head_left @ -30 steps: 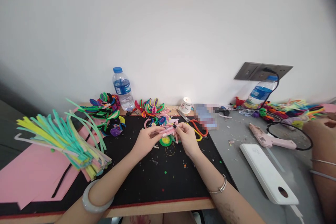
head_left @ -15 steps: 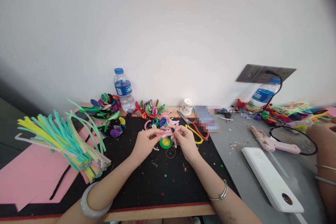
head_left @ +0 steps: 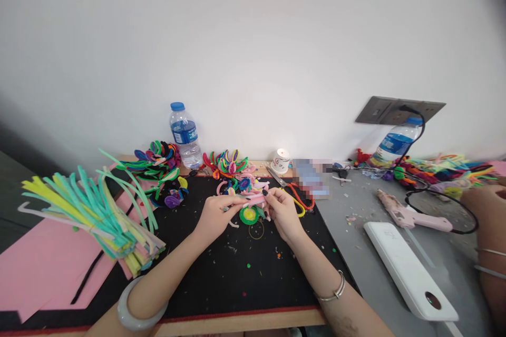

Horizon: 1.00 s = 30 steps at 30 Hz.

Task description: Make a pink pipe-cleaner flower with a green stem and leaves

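My left hand (head_left: 216,217) pinches the left end of a pink pipe cleaner (head_left: 256,199) above the black mat. At its other end, my right hand (head_left: 285,215) grips it between thumb and fingers. Just below the fingertips lies a coiled disc (head_left: 249,215), green with a yellow middle. A thin ring (head_left: 256,229) rests on the mat near it. Behind my hands sit more coiled and bent pipe cleaner pieces, partly hidden by my fingers. Scissors (head_left: 304,197) with red and yellow handles lie close behind my right hand.
A bundle of pipe cleaners (head_left: 114,221) lies at left on pink sheets (head_left: 43,258). A water bottle (head_left: 185,137) and a paper cup (head_left: 281,162) stand by the wall. At right are a glue gun (head_left: 415,216), a white power bank (head_left: 409,268) and another person's arm (head_left: 488,231).
My right thumb has shifted slightly to the right along the pink pipe cleaner, so more of it shows between my hands. The view has moved a little.
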Tool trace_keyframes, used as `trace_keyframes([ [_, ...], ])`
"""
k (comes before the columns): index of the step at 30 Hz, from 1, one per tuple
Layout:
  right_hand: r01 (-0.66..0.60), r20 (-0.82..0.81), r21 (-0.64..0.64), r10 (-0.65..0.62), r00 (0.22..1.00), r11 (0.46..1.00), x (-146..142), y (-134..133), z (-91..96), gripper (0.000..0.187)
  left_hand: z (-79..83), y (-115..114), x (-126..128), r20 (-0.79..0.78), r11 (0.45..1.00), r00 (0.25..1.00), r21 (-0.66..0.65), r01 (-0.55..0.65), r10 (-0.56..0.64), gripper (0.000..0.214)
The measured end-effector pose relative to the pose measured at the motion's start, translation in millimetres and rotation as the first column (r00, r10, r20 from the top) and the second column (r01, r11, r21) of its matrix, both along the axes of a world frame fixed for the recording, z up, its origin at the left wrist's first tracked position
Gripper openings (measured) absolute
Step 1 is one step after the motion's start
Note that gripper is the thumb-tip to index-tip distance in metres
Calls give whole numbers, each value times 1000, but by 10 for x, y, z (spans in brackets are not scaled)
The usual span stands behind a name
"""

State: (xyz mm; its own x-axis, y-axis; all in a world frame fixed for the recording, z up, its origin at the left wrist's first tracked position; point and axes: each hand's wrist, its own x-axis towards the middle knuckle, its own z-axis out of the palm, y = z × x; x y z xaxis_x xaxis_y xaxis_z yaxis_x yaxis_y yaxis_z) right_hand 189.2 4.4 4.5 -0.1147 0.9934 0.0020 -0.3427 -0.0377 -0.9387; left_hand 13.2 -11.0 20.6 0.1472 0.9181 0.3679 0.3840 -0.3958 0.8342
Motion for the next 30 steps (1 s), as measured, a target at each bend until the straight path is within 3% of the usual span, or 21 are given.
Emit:
trace_keyframes([
  [6,-19,21,6,19,1000,1000,-4,-2,-10,30,9,-26,9,-19,994,997,79,-69,70,15],
  [11,10,126,69,-19,992,998,5,4,-22,29,8,-2,29,39,998,999,-60,32,-30,20],
  [16,-63,196,129,36,980,990,-26,-28,-5,28,-13,-6,62,103,979,988,-158,131,-116,25],
  [25,-83,247,151,43,968,985,-50,-38,-19,24,-83,10,44,60,989,997,-145,-32,42,19],
  [30,-74,299,180,17,954,981,-43,-60,-1,21,-65,21,41,-12,991,998,-112,67,-69,23],
])
